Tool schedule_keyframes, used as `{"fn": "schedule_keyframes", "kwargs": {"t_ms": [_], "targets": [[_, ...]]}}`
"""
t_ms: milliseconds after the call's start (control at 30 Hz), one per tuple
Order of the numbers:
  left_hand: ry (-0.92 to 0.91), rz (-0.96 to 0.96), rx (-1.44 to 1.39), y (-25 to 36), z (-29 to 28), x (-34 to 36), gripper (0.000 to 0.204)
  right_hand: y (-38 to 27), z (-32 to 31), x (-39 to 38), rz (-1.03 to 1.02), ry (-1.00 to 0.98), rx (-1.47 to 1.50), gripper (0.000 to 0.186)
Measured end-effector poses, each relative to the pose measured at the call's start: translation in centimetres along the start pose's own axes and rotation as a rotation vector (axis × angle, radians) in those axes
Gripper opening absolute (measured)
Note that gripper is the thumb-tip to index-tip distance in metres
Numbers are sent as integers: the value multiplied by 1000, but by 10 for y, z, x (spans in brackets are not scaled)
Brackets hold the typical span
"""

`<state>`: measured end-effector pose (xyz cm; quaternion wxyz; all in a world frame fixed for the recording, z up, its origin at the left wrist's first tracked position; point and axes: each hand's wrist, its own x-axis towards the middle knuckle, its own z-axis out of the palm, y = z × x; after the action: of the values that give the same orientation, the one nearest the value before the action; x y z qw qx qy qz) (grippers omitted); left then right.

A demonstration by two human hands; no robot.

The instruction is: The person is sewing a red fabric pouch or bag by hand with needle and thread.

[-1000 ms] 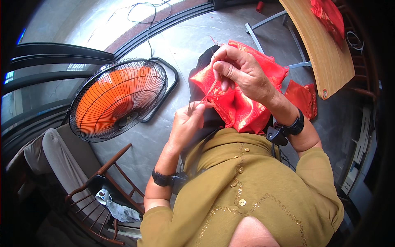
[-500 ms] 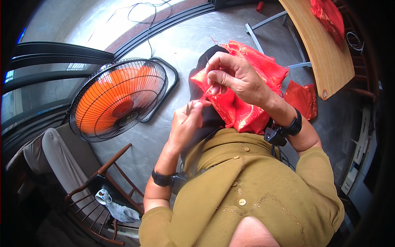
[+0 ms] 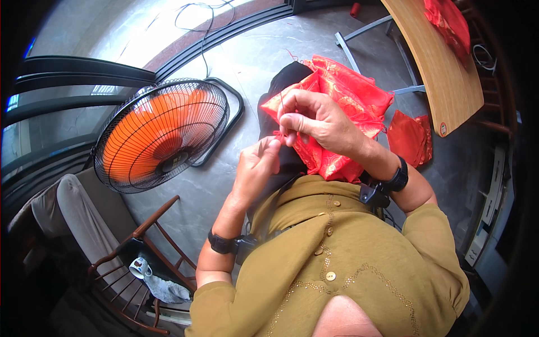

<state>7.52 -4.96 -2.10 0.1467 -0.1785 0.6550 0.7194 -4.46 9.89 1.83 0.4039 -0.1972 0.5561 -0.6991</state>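
Note:
A shiny red patterned fabric [image 3: 351, 98] lies across my dark-trousered lap. My right hand [image 3: 314, 123] is over its left part, fingers bent and pinched around what looks like a thin needle, hard to make out. My left hand [image 3: 255, 171], just below and left, pinches red thread [image 3: 277, 135] at thumb and forefinger, close to the right fingertips. A small pointed dark metal piece [image 3: 260, 147] shows at the left fingers; I cannot tell what it is.
An orange-bladed floor fan [image 3: 135, 140] stands at left, a wooden chair [image 3: 157, 216] with a pale cloth [image 3: 163, 286] below it. At right are a wooden table [image 3: 449, 101] with red fabric [image 3: 446, 22] on it, more red fabric [image 3: 407, 137] under its edge, and a red spool [image 3: 355, 10] farther back.
My right hand has moved down and left, closing the gap to my left hand, so less thread shows between them. My left hand has hardly moved.

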Motion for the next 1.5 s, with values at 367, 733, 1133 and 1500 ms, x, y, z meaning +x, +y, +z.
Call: {"fn": "schedule_keyframes", "kwargs": {"t_ms": [367, 733, 1133, 1500], "targets": [[28, 123, 189, -14, 14, 2, 27, 21, -2, -51, 443, 90, 92, 9], [9, 129, 73, -15, 19, 1, 28, 25, 1, -57, 491, 89, 102, 9], [6, 71, -48, -20, 18, 2, 29, 26, 1, -56, 536, 76, 82, 11], [-74, -22, -122, -9, 20, 2, 27, 24, -3, -63, 447, 144, 72, 8]]}}
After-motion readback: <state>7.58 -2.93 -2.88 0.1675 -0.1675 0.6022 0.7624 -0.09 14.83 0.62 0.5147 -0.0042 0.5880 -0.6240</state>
